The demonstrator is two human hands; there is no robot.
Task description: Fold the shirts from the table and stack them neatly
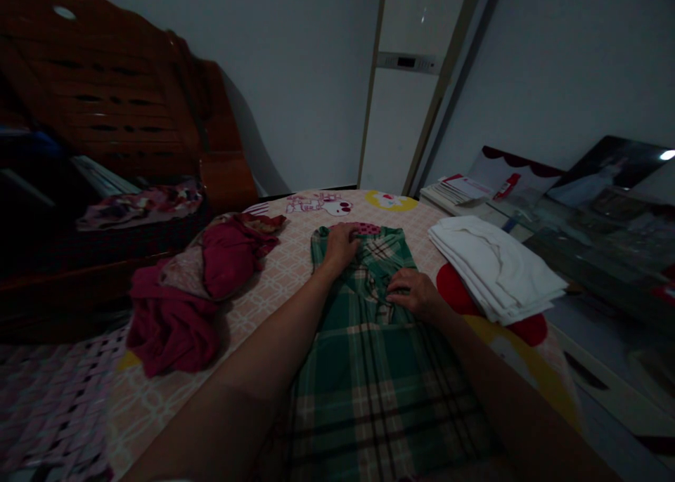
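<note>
- Plaid garment (369, 369) lies mid-table (274, 282), running near to far.
- Pink clothes (176, 320) heap left.
- Right hand (416, 294): fingers half-curled at bunched plaid; cannot tell whether pinching.
- White cloths (493, 268) stack right.
- Left hand (342, 249): fingers loosely bent over the garment's far end; grip unclear.
- Bench (116, 116), far left.

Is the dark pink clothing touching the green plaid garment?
Apart: the head view shows the patterned tablecloth between the dark pink clothing and the green plaid garment.
</note>
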